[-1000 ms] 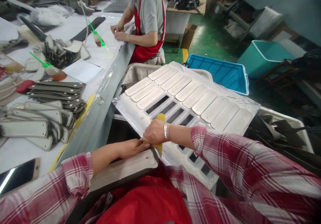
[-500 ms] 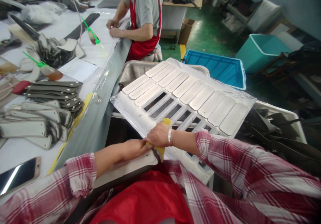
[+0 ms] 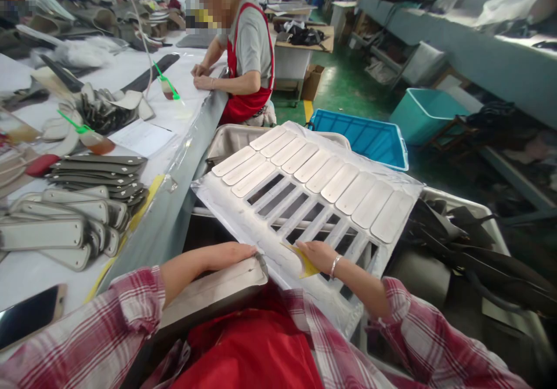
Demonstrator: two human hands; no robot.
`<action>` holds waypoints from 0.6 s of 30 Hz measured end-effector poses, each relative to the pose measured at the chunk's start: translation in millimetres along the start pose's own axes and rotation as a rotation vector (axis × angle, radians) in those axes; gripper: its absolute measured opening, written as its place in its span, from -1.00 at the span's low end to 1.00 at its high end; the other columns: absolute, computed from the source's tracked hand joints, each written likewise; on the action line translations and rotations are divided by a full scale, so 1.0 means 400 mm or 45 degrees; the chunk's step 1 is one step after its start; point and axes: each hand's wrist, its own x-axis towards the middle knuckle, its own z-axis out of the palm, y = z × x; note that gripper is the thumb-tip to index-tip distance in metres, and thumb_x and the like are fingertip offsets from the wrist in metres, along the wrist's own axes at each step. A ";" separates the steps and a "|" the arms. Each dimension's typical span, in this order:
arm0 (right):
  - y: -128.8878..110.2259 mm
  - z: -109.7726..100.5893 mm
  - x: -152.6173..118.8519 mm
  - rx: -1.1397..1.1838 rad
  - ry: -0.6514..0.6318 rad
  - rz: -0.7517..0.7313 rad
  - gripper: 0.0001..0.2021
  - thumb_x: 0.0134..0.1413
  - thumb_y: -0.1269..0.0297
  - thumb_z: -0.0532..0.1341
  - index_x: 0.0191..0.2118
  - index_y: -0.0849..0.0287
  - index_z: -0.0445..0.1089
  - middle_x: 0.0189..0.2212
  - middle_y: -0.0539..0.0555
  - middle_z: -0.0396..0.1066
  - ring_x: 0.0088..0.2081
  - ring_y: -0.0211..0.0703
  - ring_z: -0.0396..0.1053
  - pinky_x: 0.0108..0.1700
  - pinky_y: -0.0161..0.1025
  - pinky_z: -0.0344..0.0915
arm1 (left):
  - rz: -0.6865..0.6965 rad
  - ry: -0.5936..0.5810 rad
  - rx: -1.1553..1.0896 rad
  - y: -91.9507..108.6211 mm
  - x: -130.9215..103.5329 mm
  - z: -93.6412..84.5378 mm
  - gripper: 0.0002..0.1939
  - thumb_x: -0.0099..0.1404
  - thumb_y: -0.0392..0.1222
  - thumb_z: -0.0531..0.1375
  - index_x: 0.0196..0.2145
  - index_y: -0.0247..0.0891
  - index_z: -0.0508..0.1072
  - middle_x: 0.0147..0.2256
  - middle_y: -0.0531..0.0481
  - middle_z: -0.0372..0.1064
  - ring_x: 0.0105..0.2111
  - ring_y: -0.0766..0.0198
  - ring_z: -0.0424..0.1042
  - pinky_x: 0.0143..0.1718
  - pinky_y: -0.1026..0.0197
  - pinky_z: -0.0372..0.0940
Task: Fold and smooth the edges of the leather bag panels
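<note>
My left hand is closed on the far end of a long pale strip with dark sides, which lies across my lap. My right hand grips a yellow scraper-like piece over the near part of a white slotted board. Flat pale rounded strips lie in rows on that board; open slots show dark between its bars nearer me. The undersides of both hands are hidden.
On the left table lie pale strips, dark strips, glue bottles and a phone. A person in a red apron works beyond. Blue bin behind the board; crate of dark pieces at right.
My right hand has moved right, away from my left hand, carrying the yellow piece over the board. The left hand still holds the strip's end. The view has tilted up.
</note>
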 end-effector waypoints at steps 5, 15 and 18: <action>0.028 0.080 -0.086 0.412 -0.197 0.105 -0.43 0.15 -0.11 -0.18 -0.33 0.25 0.37 -0.42 0.12 0.38 -0.40 -0.19 0.33 -0.36 -0.29 0.22 | -0.028 0.037 0.222 0.026 0.010 0.018 -0.42 0.24 0.17 -0.07 0.06 -0.25 0.27 0.07 -0.07 0.23 0.06 0.13 0.22 0.10 0.17 0.04; -0.036 0.047 -0.141 1.001 -0.822 -0.106 -0.69 0.07 0.02 0.07 -0.28 0.13 -0.01 -0.52 -0.05 0.31 -0.65 -0.33 0.27 -0.64 -0.39 0.16 | -0.156 0.628 0.919 0.065 -0.041 0.176 0.02 -0.05 0.27 0.16 0.20 -0.41 -0.06 0.13 -0.29 0.07 0.05 -0.06 0.16 0.02 -0.02 0.08; -0.067 0.029 -0.133 0.820 -0.768 -0.135 -0.78 0.11 0.14 0.06 -0.29 0.14 0.02 -0.51 -0.04 0.30 -0.67 -0.34 0.26 -0.64 -0.38 0.18 | -0.169 0.739 1.021 0.067 -0.031 0.197 -0.10 0.00 0.15 0.17 0.17 -0.43 0.01 0.04 -0.26 0.18 -0.06 -0.03 0.22 -0.07 0.00 0.13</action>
